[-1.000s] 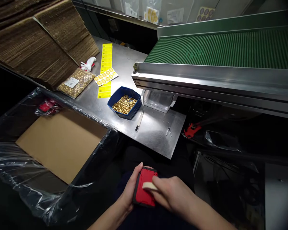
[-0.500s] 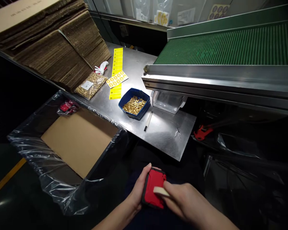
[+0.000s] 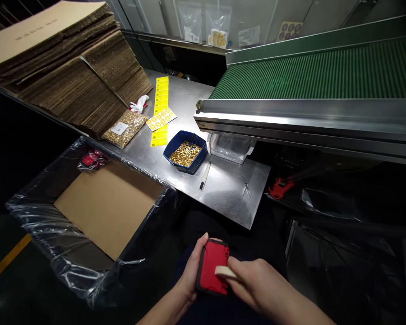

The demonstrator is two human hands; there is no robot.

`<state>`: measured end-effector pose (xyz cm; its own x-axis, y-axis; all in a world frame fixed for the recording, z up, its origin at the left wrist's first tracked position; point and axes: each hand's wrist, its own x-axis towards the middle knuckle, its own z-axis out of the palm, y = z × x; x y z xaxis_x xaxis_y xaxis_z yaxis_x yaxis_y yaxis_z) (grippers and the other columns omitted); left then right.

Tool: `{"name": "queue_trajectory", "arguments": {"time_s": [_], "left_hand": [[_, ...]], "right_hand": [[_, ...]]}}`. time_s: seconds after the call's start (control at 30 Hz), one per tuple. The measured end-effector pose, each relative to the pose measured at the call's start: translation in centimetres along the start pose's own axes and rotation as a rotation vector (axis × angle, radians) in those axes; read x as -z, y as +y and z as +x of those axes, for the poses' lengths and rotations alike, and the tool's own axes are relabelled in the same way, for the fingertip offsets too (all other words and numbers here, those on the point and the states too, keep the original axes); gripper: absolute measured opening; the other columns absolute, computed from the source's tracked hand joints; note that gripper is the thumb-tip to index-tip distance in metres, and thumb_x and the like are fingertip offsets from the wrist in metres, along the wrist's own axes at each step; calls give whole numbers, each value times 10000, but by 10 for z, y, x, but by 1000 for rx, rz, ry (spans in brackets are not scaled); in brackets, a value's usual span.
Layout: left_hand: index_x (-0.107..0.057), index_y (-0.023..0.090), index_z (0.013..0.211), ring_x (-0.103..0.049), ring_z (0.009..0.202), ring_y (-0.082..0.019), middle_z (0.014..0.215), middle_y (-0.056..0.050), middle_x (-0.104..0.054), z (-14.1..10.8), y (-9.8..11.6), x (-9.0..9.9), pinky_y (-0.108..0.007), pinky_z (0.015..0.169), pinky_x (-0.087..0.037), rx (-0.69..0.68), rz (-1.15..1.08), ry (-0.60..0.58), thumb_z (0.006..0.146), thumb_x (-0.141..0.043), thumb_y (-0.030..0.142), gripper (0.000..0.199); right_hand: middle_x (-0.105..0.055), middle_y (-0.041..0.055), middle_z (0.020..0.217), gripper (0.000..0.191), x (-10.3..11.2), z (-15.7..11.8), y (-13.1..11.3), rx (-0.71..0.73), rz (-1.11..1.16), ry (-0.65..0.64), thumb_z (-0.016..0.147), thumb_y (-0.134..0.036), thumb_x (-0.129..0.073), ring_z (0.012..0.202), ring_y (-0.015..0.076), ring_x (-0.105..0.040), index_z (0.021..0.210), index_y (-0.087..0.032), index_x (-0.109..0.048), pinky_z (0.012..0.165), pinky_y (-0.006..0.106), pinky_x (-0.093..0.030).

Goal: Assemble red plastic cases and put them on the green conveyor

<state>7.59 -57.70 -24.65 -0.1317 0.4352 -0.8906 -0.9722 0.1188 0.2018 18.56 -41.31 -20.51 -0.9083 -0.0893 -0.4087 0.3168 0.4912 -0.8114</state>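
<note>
Low in front of me, my left hand (image 3: 193,266) is wrapped around the left side of a red and black rugged phone case (image 3: 212,265), thumb along its dark edge. My right hand (image 3: 252,280) is closed on a pale, blunt-ended stick (image 3: 225,272), whose tip rests on or just above the case's red face. Most of the stick is hidden inside my fingers, so its full shape cannot be made out. Beyond my hands, a blue bin (image 3: 198,163) of small gold-coloured metal pieces stands on the metal table (image 3: 225,198).
On the table lie a white pen-like tool (image 3: 205,175), small tweezers-like metal piece (image 3: 246,189), yellow label strip (image 3: 161,92), sticker sheet (image 3: 160,118) and bag of gold pieces (image 3: 126,128). A plastic-lined box (image 3: 149,214) stands left, stacked cardboard (image 3: 84,85) behind, green conveyor (image 3: 291,72) right.
The whole view has shifted slightly, so the table's things appear lower and further left. Both hands keep their hold, and the pale stick stays over the red face.
</note>
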Motion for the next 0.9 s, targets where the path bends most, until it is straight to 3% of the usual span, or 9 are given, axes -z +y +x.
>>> {"name": "queue_trajectory", "arguments": {"time_s": [0.13, 0.3, 0.47, 0.6, 0.73, 0.9], "left_hand": [[-703, 132, 889, -604, 524, -148, 667, -52, -695, 0, 2, -3, -228, 515, -487, -4, 44, 44, 915, -615, 647, 523], [-706, 139, 980, -679, 654, -185, 784, -74, -740, 2, 2, -5, -258, 618, -555, -57, 77, 36, 874, -660, 661, 535], [-686, 146, 857, -604, 519, -149, 647, -38, -680, 1, 3, -7, -236, 538, -513, 4, 31, 58, 872, -656, 661, 516], [-699, 145, 906, -644, 574, -163, 701, -54, -711, 3, 4, -5, -235, 568, -525, -22, 3, 58, 873, -674, 626, 483], [-664, 132, 736, -570, 476, -137, 588, -44, -649, 4, 6, 0, -218, 487, -462, 30, -1, 61, 884, -637, 670, 559], [-688, 133, 786, -618, 543, -161, 651, -54, -684, 5, 7, 5, -250, 564, -514, 43, -24, -9, 900, -628, 664, 547]], "right_hand": [[-705, -7, 819, 228, 3, 0, 1, -34, -16, 47, 1074, -407, -422, 666, 140, -649, 1024, -262, -591, 589, 216, -360], [-699, -12, 828, 225, 1, 1, 3, 24, 14, -10, 1067, -417, -425, 657, 131, -631, 1052, -274, -598, 589, 210, -347], [-638, -25, 745, 237, -1, -1, 6, -110, 56, 31, 1060, -428, -433, 587, 120, -557, 962, -248, -551, 549, 216, -303], [-670, -16, 815, 213, 0, 7, 7, -28, 24, -6, 1061, -420, -435, 648, 125, -589, 1031, -266, -579, 591, 214, -321], [-655, -14, 757, 253, 1, 15, 6, -82, -16, 19, 1060, -429, -420, 596, 119, -559, 937, -239, -534, 559, 220, -299], [-697, -20, 812, 223, -1, 17, 2, 23, -86, -8, 1064, -426, -425, 649, 118, -619, 996, -268, -566, 576, 208, -310]]}}
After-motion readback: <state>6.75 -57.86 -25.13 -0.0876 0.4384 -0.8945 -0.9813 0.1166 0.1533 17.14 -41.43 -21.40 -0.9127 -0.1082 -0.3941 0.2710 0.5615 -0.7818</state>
